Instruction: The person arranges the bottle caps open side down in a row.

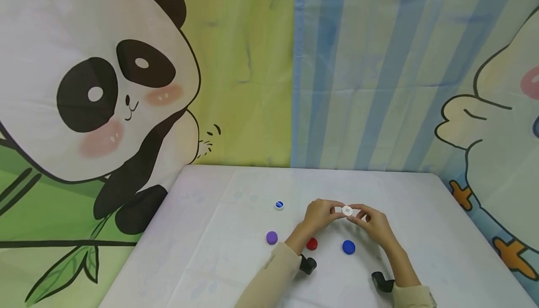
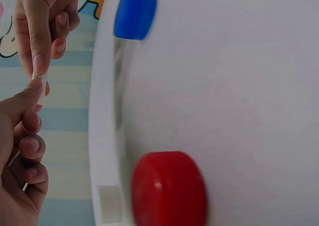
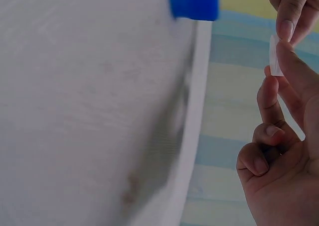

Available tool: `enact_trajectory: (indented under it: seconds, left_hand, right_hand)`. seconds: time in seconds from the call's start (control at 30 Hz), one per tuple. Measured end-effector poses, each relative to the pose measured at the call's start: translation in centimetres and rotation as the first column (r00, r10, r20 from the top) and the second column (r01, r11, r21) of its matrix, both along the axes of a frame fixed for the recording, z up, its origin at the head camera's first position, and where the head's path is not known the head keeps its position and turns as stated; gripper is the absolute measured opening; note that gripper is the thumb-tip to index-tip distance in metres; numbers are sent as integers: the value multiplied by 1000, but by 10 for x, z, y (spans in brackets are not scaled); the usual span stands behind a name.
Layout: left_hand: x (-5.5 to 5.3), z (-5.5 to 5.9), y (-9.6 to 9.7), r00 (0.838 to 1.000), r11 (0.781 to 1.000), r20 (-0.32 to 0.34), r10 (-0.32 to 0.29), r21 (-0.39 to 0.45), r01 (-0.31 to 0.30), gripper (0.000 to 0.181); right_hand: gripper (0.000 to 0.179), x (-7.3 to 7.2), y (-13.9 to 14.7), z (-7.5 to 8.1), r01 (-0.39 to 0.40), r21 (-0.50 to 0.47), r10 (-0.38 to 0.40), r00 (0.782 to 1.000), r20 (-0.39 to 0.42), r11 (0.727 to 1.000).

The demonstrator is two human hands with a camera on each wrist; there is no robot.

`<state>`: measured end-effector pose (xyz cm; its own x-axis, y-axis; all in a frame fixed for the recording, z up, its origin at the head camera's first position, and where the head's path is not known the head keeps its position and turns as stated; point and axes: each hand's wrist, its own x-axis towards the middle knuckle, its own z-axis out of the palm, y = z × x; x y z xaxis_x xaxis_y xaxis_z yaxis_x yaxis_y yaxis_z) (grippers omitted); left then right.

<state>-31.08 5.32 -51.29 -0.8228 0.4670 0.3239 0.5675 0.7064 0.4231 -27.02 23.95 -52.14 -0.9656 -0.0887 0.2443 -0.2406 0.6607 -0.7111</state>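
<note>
A white bottle cap (image 1: pixel 347 211) is held up over the table between both hands, its round face toward the head camera. My left hand (image 1: pixel 321 214) pinches its left edge between thumb and fingers, and my right hand (image 1: pixel 372 223) pinches the opposite edge. Seen edge-on in the right wrist view, the white cap (image 3: pixel 274 56) has fingertips of both hands on it. Below the hands on the table are a red cap (image 1: pixel 312 244) near the left wrist and a blue cap (image 1: pixel 348 247) between the forearms.
Left of the hands lie a purple cap (image 1: pixel 271 238) and, farther back, a white cap with a blue face (image 1: pixel 280 205). A black device (image 1: pixel 308 265) sits at the left wrist, another black device (image 1: pixel 382 282) at the right. The white table (image 1: pixel 219 252) ends at a printed curtain (image 1: pixel 337 88).
</note>
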Motion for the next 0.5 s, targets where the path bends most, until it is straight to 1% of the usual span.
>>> enact_trajectory:
  seconds: [0.1, 0.17, 0.27, 0.37, 0.43, 0.5]
  left_hand:
    - [0, -8, 3, 999, 999, 36, 28, -31, -27, 29]
    - [0, -12, 5, 998, 998, 31, 46, -53, -44, 29]
    - [0, -17, 10, 997, 992, -11, 72, -107, -73, 28]
    - [0, -21, 15, 993, 978, -60, 104, -178, -113, 27]
    - [0, -22, 18, 990, 968, -74, 121, -214, -135, 27]
    - [1, -23, 20, 988, 958, -74, 138, -243, -152, 28]
  right_hand:
    - [40, -2, 1, -8, 0, 28, -2, 998, 57, 1000]
    - [40, -4, 1, -12, 3, 48, -6, 998, 69, 999]
    - [37, -7, 2, -17, 6, 79, -12, 998, 67, 997]
    - [36, -10, 3, -21, 11, 101, -19, 997, 76, 995]
    - [35, -11, 4, -24, 9, 100, -18, 996, 93, 995]
    - [35, -12, 5, -26, 8, 102, -19, 995, 102, 995]
